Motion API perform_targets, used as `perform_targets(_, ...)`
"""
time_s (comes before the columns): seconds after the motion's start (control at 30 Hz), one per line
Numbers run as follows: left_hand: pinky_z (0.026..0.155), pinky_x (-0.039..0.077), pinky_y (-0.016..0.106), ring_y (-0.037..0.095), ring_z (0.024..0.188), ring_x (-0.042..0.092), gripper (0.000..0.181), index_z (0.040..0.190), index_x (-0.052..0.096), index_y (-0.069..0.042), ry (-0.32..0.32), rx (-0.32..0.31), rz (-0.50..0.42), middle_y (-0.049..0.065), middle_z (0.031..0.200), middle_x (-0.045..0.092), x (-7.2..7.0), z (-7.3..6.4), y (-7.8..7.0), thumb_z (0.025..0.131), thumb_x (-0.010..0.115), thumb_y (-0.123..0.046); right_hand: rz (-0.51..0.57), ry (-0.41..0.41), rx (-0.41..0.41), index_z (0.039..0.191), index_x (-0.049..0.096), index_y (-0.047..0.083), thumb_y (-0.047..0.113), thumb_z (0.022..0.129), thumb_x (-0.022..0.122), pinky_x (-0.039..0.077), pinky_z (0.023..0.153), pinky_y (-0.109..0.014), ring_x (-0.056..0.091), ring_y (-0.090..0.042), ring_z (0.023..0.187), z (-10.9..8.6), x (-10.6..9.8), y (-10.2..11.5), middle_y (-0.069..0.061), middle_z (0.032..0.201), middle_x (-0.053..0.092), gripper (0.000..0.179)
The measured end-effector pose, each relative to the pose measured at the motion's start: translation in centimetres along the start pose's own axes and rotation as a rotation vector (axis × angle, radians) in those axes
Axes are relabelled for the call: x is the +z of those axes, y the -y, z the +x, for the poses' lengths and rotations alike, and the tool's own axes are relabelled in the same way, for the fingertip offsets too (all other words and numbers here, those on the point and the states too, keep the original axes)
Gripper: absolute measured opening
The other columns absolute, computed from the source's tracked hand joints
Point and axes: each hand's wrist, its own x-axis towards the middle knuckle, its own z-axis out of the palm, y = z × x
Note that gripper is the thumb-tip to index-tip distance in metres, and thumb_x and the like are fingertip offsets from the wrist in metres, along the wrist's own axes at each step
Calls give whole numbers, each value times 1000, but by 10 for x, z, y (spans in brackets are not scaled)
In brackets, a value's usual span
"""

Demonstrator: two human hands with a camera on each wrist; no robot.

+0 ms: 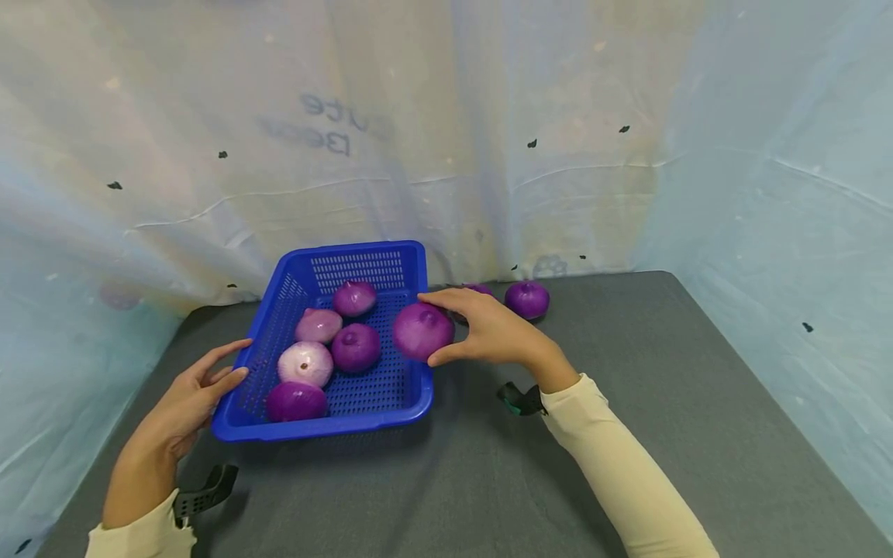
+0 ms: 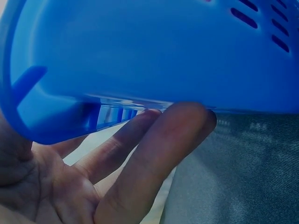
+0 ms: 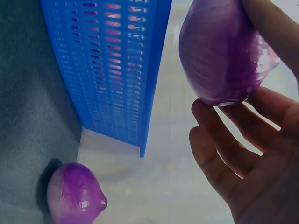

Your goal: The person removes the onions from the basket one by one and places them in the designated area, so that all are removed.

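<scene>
My right hand (image 1: 491, 329) holds a purple onion (image 1: 422, 332) between thumb and fingers, over the right rim of a blue plastic basket (image 1: 321, 425). In the right wrist view the same onion (image 3: 219, 51) is raised beside the basket's slotted wall (image 3: 100, 60). My left hand (image 1: 184, 403) touches the basket's left rim, its fingers extended; in the left wrist view the fingertips (image 2: 187, 116) reach under the rim. Inside the basket lie several onions, among them a pale one (image 1: 305, 363), a pinkish one (image 1: 318, 325) and a dark purple one (image 1: 356, 347).
Another purple onion (image 1: 527, 299) sits on the grey table (image 1: 628, 403) near the back edge, with one more (image 1: 480, 289) partly hidden behind my right hand. Pale plastic sheeting (image 1: 432, 101) hangs behind the table and along both sides.
</scene>
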Motion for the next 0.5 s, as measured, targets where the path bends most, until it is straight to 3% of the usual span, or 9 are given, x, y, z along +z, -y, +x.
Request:
perform_targets(0.2, 79, 61, 46, 13, 94, 72, 67, 159, 21, -30, 2, 6, -2, -2, 129, 60, 0, -1, -1, 101, 52, -45, 54, -47, 56, 151, 44, 24, 51, 78, 82, 49, 105, -41, 47, -16, 136, -12, -6, -11, 5, 151, 48, 87)
perform_targets(0.4, 79, 61, 46, 12, 94, 72, 67, 158, 21, -30, -4, 12, 15, 9, 136, 58, 1, -1, -1, 101, 52, -46, 64, -130, 112, 151, 43, 25, 44, 78, 84, 53, 98, -42, 52, -19, 128, -26, -18, -24, -1, 150, 48, 86)
perform_targets(0.5, 79, 61, 46, 12, 94, 71, 65, 158, 22, -30, -6, 13, 14, 5, 133, 59, 0, -1, -1, 101, 52, -45, 52, -140, 117, 152, 42, 24, 42, 79, 84, 53, 97, -42, 54, -20, 123, -30, -23, -30, -1, 149, 49, 86)
